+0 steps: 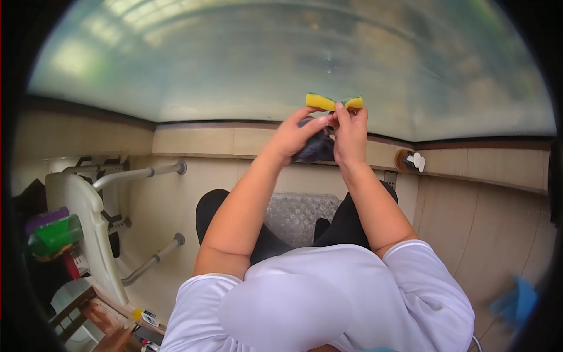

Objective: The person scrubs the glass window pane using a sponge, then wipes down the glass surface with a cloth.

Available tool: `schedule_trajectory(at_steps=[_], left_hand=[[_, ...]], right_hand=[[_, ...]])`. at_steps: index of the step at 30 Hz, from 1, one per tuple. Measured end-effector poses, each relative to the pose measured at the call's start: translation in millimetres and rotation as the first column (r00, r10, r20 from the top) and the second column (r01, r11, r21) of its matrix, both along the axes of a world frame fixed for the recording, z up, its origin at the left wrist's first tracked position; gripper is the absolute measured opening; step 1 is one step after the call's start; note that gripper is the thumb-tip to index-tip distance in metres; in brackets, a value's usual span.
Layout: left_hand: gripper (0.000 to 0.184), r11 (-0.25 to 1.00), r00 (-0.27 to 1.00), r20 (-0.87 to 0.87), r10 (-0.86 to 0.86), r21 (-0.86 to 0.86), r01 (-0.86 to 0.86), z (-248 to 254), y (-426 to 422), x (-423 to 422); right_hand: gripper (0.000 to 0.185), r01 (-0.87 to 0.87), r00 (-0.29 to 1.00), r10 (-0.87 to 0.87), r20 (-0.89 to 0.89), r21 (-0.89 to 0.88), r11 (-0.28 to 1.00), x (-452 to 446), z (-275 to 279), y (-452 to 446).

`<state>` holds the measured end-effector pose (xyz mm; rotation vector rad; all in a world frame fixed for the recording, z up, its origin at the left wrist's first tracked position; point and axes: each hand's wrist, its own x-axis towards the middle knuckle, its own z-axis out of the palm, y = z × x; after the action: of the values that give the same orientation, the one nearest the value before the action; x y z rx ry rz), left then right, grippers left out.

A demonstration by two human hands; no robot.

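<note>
Head camera: right hand [350,130] pinches a bent yellow sponge [320,102], grip nearly closed; left hand [293,134] at its edge, hold unclear. The sponge's long axis runs left-right.

Yel sponge [321,102], pinched mid; dk bundle [314,148] nr.

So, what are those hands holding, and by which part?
A yellow sponge, pinched at its bent middle by the right hand. The left hand is near its left end; what holds the dark bundle below cannot be told.
</note>
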<state>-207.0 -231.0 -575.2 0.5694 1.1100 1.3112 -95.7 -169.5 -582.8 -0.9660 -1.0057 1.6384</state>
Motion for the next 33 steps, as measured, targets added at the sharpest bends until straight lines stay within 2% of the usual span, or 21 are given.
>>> schedule_trajectory(at_steps=[1, 3, 4, 7, 8, 9, 10, 11, 16, 18, 19, 20, 22, 25, 26, 27, 28, 29, 30, 31, 33], left_hand=[[0.035, 1.000, 0.998, -0.067, 0.016, -0.012, -0.017, 4, 6, 8], [0.036, 0.993, 0.991, 0.059, 0.120, -0.016, -0.119, -4, 17, 19], [0.036, 0.986, 0.980, 0.114, 0.161, -0.057, -0.155, 1, 20, 22], [0.035, 0.972, 0.946, 0.224, 0.234, -0.074, -0.223, 0, 31, 30], [0.034, 0.974, 0.949, 0.220, 0.228, -0.063, -0.219, -2, 33, 30], [0.034, 0.975, 0.951, 0.216, 0.222, -0.053, -0.215, -3, 35, 32], [0.032, 0.954, 0.940, 0.168, 0.299, -0.093, -0.286, -5, 37, 37], [0.031, 0.946, 0.936, 0.143, 0.322, -0.088, -0.312, -7, 37, 41], [0.026, 0.901, 0.898, -0.148, 0.414, -0.073, -0.427, -16, 40, 38], [0.027, 0.949, 0.940, -0.216, 0.263, -0.119, -0.293, -7, 43, 48], [0.028, 0.963, 0.952, -0.245, 0.185, -0.150, -0.226, -5, 46, 57], [0.029, 0.986, 0.957, -0.269, 0.111, -0.092, -0.140, -4, 56, 72], [0.029, 0.998, 0.932, -0.356, 0.062, 0.000, -0.066, -8, 87, 110], [0.032, 0.978, 0.912, -0.352, 0.210, 0.057, -0.203, -12, 94, 117], [0.033, 0.964, 0.908, -0.324, 0.265, 0.062, -0.259, -1, 86, 110], [0.034, 0.951, 0.944, -0.245, 0.222, -0.157, -0.265, 4, 73, 87], [0.032, 0.920, 0.858, -0.421, 0.296, -0.116, -0.374, 28, 47, 60], [0.030, 0.864, 0.843, -0.190, 0.503, 0.075, -0.498, 11, 32, 31], [0.026, 0.728, 0.731, -0.029, 0.682, 0.126, -0.674, 7, 25, -5], [0.019, 0.656, 0.655, -0.047, 0.755, 0.093, -0.749, 12, 11, -37], [0.018, 0.677, 0.661, -0.173, 0.730, 0.053, -0.734, 7, 12, -37]], right_hand=[[0.026, -0.079, 0.996, 0.076, 0.049, 0.065, 0.995, 2, 2, -5], [0.029, -0.233, 0.965, 0.205, 0.162, 0.176, 0.956, 10, 3, -13], [0.035, -0.285, 0.914, 0.106, 0.392, 0.434, 0.854, 13, -6, -12], [0.040, -0.377, 0.695, -0.347, 0.630, 0.730, 0.570, 31, -15, -15], [0.043, -0.336, 0.769, -0.201, 0.607, 0.651, 0.680, 34, -22, -13], [0.043, -0.273, 0.855, 0.010, 0.519, 0.434, 0.859, 35, -25, -11], [0.044, -0.247, 0.918, 0.179, 0.354, 0.159, 0.956, 32, -27, -12], [0.044, -0.264, 0.950, 0.281, 0.133, -0.132, 0.955, 32, -29, -13], [0.043, 0.014, 0.955, -0.101, 0.280, 0.297, 0.955, 80, -17, 8], [0.043, 0.141, 0.797, -0.480, 0.367, 0.660, 0.738, 113, 30, 25], [0.041, 0.236, 0.745, -0.626, 0.229, 0.788, 0.569, 121, 45, 40], [0.040, 0.312, 0.775, -0.628, 0.072, 0.820, 0.480, 117, 67, 49], [0.048, 0.228, 0.889, -0.453, -0.064, 0.920, 0.318, 96, 104, 61], [0.048, -0.197, 0.785, -0.615, 0.072, 0.971, -0.139, 67, 135, 71], [0.046, -0.202, 0.792, -0.607, 0.061, 0.965, -0.166, 62, 136, 76], [0.044, -0.206, 0.799, -0.599, 0.051, 0.959, -0.193, 58, 135, 81], [0.042, -0.209, 0.805, -0.592, 0.041, 0.953, -0.218, 56, 135, 85], [0.041, -0.224, 0.812, -0.583, 0.037, 0.941, -0.253, 58, 135, 90], [0.040, -0.238, 0.817, -0.575, 0.032, 0.928, -0.287, 62, 135, 95], [0.039, -0.252, 0.823, -0.568, 0.028, 0.913, -0.320, 66, 133, 98], [0.040, -0.236, 0.793, -0.610, 0.004, 0.924, -0.301, 61, 129, 94]])
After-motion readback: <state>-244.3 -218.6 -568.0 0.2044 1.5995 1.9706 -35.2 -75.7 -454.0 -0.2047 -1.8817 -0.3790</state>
